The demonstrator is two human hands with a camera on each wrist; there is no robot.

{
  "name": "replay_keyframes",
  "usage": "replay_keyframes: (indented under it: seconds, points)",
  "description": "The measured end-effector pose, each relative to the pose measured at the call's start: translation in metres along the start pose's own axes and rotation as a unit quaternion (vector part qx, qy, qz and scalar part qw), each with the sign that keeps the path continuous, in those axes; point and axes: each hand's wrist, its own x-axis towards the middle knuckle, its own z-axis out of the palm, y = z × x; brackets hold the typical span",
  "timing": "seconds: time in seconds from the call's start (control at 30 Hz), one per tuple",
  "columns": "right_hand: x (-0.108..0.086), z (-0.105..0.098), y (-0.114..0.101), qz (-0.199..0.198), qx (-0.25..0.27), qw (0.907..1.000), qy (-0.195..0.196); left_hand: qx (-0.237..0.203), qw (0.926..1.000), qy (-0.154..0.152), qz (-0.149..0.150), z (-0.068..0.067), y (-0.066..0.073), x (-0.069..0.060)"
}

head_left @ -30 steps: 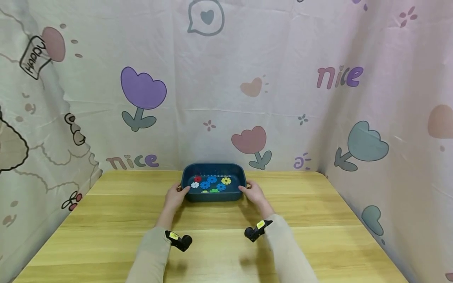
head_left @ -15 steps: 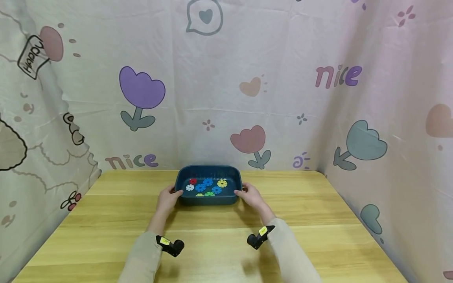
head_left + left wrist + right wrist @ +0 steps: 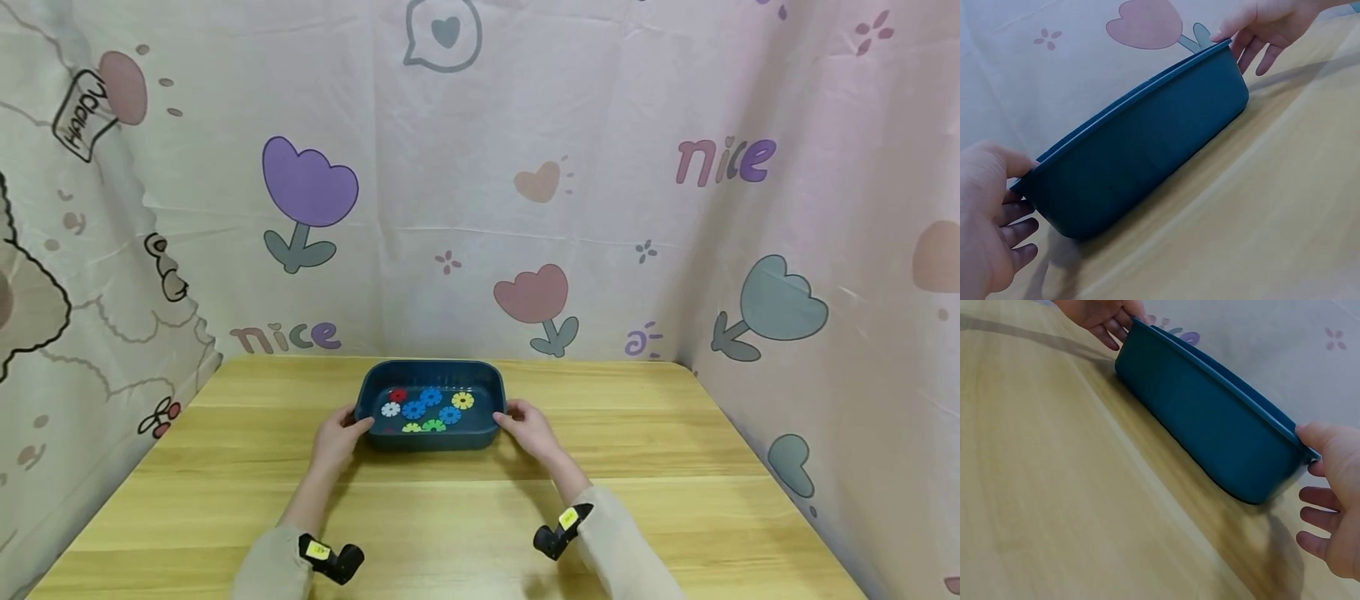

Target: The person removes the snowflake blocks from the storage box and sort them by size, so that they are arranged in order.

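Nearest are two light sleeves, the left one [image 3: 270,571] and the right one [image 3: 630,546], reaching in over the pale wood-grain table [image 3: 442,525]. A small black camera with a yellow label is strapped at each wrist, the left camera [image 3: 337,562] and the right camera [image 3: 555,540] both jutting inward.

Further on, the left hand [image 3: 334,437] pinches the left end of a dark teal plastic bin [image 3: 431,440], thumb over the rim and index finger under it, the other fingers loosely bent outside the wall. The right hand [image 3: 531,429] grips the right end the same way. The bin sits upright near the table's far edge, a little closer to the far left corner than to the far right one, its long sides running along that edge. Whether its base touches the table is hard to tell.

On the bin's floor lie notched flower-like discs: green [image 3: 433,426] and pale yellow [image 3: 412,427] by the near wall, then three blue [image 3: 413,409], a white [image 3: 391,409], a larger yellow [image 3: 462,401] and a red [image 3: 397,395].

Beyond the far edge hangs a printed cloth [image 3: 450,117] with tulips.
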Motion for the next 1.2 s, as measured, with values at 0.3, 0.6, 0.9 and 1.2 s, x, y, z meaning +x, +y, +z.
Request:
replay_keyframes:
  seconds: [0.3, 0.6, 0.9, 1.2]
  points:
    - [-0.012, -0.003, -0.001, -0.013, 0.004, 0.9976, -0.068, -0.006, 0.9995, -0.030, 0.009, -0.012, -0.003, -0.015]
    - [-0.033, -0.008, -0.011, -0.015, 0.031, 0.9924, -0.118, -0.004, 0.9961, -0.075, 0.047, -0.025, -0.005, -0.032]
    - [-0.062, -0.012, -0.032, -0.033, 0.035, 0.9893, -0.138, 0.030, 0.9918, -0.115, 0.046, -0.040, -0.007, -0.056]
    - [-0.070, 0.000, -0.012, -0.053, -0.008, 0.9905, -0.127, 0.079, 0.9882, -0.129, 0.027, -0.052, -0.004, -0.073]
